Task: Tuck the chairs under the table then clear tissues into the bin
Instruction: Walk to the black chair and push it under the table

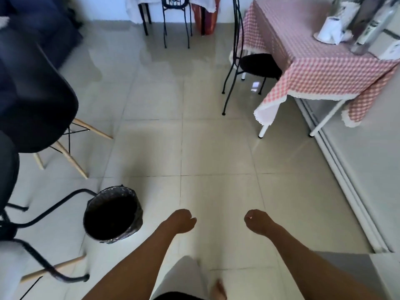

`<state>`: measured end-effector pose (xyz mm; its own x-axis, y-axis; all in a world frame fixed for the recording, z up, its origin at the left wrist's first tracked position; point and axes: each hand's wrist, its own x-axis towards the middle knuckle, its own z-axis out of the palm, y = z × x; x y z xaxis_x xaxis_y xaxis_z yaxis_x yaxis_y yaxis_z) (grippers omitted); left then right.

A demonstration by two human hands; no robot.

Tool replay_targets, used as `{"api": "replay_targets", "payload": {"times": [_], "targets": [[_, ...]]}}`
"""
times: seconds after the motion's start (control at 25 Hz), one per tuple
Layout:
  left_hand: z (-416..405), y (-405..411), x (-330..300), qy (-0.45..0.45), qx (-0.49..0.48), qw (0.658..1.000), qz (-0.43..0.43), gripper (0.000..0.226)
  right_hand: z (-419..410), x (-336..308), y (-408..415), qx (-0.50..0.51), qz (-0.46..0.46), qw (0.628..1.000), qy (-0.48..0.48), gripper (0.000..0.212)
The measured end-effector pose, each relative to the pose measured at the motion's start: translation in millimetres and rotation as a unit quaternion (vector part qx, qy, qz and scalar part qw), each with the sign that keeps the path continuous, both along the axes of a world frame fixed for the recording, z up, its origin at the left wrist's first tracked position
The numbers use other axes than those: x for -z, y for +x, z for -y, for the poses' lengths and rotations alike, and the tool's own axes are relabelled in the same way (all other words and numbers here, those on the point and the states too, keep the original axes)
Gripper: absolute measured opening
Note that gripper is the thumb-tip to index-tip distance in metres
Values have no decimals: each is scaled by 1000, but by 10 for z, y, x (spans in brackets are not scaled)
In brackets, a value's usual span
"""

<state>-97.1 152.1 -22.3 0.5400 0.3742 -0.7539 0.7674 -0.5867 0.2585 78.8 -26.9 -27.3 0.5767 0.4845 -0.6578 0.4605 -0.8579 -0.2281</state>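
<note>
My left hand [181,220] and my right hand [258,221] hang over the tiled floor, both curled into loose fists with nothing in them. A dark woven bin [112,215] stands on the floor just left of my left hand. At the upper right is a table under a pink checked cloth [303,61]. A black wire chair [249,63] has its round seat partly beneath the table's left edge. White tissues [330,31] lie on the tabletop at the far right. A second wire chair [176,20] stands at another table far back.
A black shell chair with wooden legs [43,109] and an office chair base [32,224] crowd the left side. A white sliding-door track [346,191] runs along the right. Bottles and clutter [372,29] sit on the pink table's far edge.
</note>
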Motion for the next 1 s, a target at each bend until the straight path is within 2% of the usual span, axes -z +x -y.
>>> {"api": "replay_targets", "payload": {"times": [0.12, 0.28, 0.52, 0.68, 0.92, 1.0], "targets": [[-597, 434, 142, -5, -40, 999, -20, 50, -753, 68, 606, -44, -5, 999, -2, 24], [-1652, 975, 386, 1, -77, 996, -47, 50, -1799, 66, 1402, -99, -2, 995, -18, 38], [-3045, 1738, 238, 9, -163, 986, -37, 50, -3241, -53, 2387, -124, 9, 992, -13, 34], [-3980, 2147, 265, 8, -201, 979, -40, 50, -4497, 80, 2903, -194, -5, 981, -7, 34], [-5495, 2507, 218, 7, -332, 942, -52, 55, -6723, 124, 3547, -314, -17, 949, 0, 35], [-5919, 2608, 132, 0, -373, 927, -32, 54, -7369, 69, 3606, -357, -10, 934, -1, 37]]}}
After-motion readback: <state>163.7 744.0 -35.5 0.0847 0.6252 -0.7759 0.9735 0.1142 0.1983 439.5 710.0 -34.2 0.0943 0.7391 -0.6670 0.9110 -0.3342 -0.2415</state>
